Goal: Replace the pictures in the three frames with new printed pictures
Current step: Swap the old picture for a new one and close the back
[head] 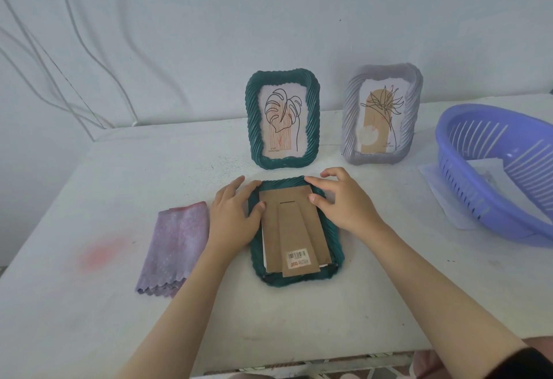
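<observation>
Seen from your head camera, the rope-ribbed green frame [334, 241] lies face down at mid-table [89, 304], brown cardboard backing [294, 229] upward. A white sliver at the backing's left edge is perhaps the picture. Your left hand [232, 217] lies flat on the left rim, grip loose. Your right hand [344, 202] arches over the top-right corner, thumb on the board, grip wide and clasping nothing.
</observation>
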The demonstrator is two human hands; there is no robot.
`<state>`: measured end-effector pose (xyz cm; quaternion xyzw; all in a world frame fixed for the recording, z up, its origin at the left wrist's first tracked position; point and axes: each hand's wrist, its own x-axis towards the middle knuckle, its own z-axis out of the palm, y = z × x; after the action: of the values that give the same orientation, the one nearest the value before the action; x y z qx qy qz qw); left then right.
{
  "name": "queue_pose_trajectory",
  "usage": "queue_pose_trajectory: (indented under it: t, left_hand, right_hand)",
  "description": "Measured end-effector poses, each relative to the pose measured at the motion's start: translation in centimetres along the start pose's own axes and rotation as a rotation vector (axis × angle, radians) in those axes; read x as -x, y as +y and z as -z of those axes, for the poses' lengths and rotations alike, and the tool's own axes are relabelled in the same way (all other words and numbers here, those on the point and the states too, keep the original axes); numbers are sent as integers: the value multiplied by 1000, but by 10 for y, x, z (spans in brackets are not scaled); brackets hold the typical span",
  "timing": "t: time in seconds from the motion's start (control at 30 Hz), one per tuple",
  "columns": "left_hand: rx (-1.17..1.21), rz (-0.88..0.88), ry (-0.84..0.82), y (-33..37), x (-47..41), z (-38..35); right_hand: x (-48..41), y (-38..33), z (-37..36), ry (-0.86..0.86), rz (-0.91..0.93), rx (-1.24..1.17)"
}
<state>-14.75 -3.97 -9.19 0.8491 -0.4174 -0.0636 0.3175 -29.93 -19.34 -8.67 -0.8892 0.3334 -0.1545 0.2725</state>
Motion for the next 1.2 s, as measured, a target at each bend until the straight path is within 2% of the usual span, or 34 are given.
queue_pose_trajectory:
  t: [0.3,0.73,0.87,0.97,1.07,1.2]
  left_hand:
    - [62,106,-33,5,-7,3]
    - [78,107,-29,4,-7,3]
    - [117,46,32,1,-3,2]
    - [297,-8,53,1,4,5]
    - [382,-101,-30,2,16,16]
    - [316,-230,-219,-5,40,26]
  right_hand:
    - [-1,1,0,-10,-12,-21]
    - [1,0,-2,-14,7,-73]
    - [4,2,-2,-3,18,-108]
    - [16,1,1,42,68,-126]
    - [35,0,8,-1,127,-128]
    - [61,4,20,-155,180,-88]
